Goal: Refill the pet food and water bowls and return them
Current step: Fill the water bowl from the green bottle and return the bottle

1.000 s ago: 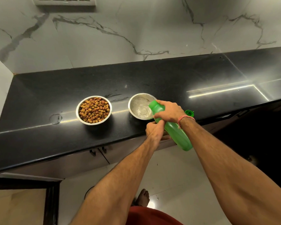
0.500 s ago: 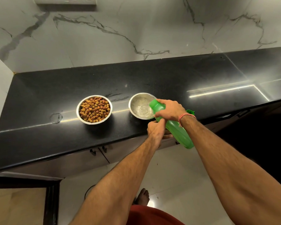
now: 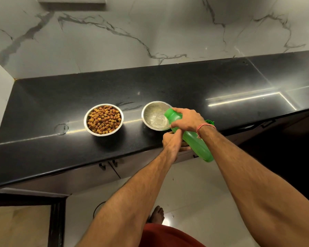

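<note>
Two steel bowls stand on the black counter (image 3: 185, 86). The left bowl (image 3: 103, 119) is full of brown kibble. The right bowl (image 3: 154, 115) holds water. A green plastic bottle (image 3: 194, 141) is tipped with its open mouth over the right bowl's near rim. My right hand (image 3: 187, 120) grips the bottle near its neck. My left hand (image 3: 171, 139) holds the bottle from below, near the counter's front edge. The bottle's green cap (image 3: 210, 122) lies on the counter behind my right wrist.
A marble wall (image 3: 150, 32) backs the counter, with a switch plate (image 3: 71, 0) at the top left. Cabinet doors with handles (image 3: 108, 164) sit under the counter. My bare foot (image 3: 156, 214) stands on the pale floor tiles. A ring mark (image 3: 61, 129) shows left of the kibble bowl.
The bottle's base has risen slightly, so the bottle tips more toward the right bowl. Both hands stay on the bottle, and the bowls have not moved.
</note>
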